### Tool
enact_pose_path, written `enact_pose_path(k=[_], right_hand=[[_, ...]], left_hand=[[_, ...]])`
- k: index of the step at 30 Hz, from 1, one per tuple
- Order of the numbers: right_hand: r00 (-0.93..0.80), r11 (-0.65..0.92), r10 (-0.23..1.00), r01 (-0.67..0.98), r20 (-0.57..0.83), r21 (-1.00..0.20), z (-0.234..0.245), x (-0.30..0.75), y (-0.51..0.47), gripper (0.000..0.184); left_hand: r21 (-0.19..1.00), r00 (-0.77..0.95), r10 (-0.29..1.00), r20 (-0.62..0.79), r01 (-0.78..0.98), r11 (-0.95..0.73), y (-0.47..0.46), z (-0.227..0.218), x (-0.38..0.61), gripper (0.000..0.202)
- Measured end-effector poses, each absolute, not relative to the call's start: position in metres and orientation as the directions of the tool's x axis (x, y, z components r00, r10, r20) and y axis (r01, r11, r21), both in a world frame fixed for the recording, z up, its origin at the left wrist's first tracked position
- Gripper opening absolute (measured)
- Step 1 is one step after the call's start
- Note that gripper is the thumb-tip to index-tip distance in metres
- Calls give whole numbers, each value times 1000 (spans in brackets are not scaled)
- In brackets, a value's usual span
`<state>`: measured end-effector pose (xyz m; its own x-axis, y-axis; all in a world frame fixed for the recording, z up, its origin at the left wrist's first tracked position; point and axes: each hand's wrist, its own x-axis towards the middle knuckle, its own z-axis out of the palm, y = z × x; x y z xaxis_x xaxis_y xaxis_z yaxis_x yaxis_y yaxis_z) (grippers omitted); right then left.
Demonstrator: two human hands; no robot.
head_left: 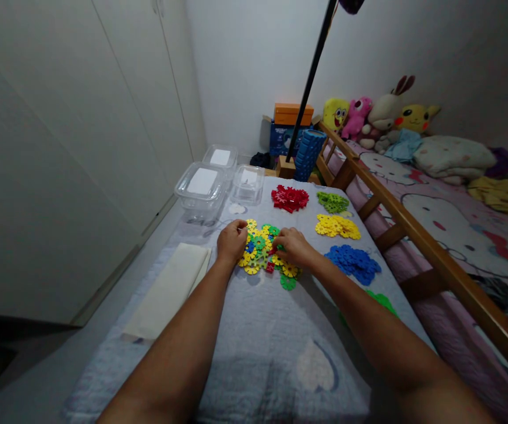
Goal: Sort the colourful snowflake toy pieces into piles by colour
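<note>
A flat cluster of joined plastic snowflake discs (pixel 260 250), mostly yellow and green with a few blue and red ones, lies on a pale grey quilt (pixel 254 330). My left hand (pixel 231 240) rests curled on the cluster's left edge, fingers closed over yellow discs. My right hand (pixel 292 246) is closed at the cluster's right side, pinching a small red disc (pixel 274 250) against it. A loose green disc (pixel 288 282) lies just in front.
Sorted piles lie beyond: red (pixel 289 198), light green (pixel 332 201), yellow (pixel 336 226), blue (pixel 353 262), green (pixel 381 301). Clear plastic boxes (pixel 203 187) stand far left. A folded white cloth (pixel 169 288) lies left. A wooden bed rail (pixel 417 232) runs along the right; a black pole (pixel 309 88) rises behind.
</note>
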<state>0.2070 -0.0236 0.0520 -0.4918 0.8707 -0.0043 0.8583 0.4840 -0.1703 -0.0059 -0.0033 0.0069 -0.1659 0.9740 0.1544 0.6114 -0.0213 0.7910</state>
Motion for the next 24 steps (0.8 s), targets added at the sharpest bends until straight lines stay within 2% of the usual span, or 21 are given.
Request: enact_pose_path(k=[8, 12, 16, 24], right_hand=[[-479, 486, 874, 851, 83, -201, 50, 217, -24, 11], [-427, 443, 896, 851, 121, -283, 52, 234, -17, 15], [-295, 344, 938, 848, 180, -402, 47, 247, -1, 14], [56, 87, 978, 773, 203, -629, 19, 254, 39, 13]], left_hand=[[798, -174, 973, 155, 603, -19, -2, 5, -6, 30], [801, -175, 973, 153, 598, -19, -2, 6, -6, 30], [799, -177, 972, 152, 601, -16, -3, 8, -6, 29], [833, -193, 966, 172, 552, -38, -1, 7, -9, 28]])
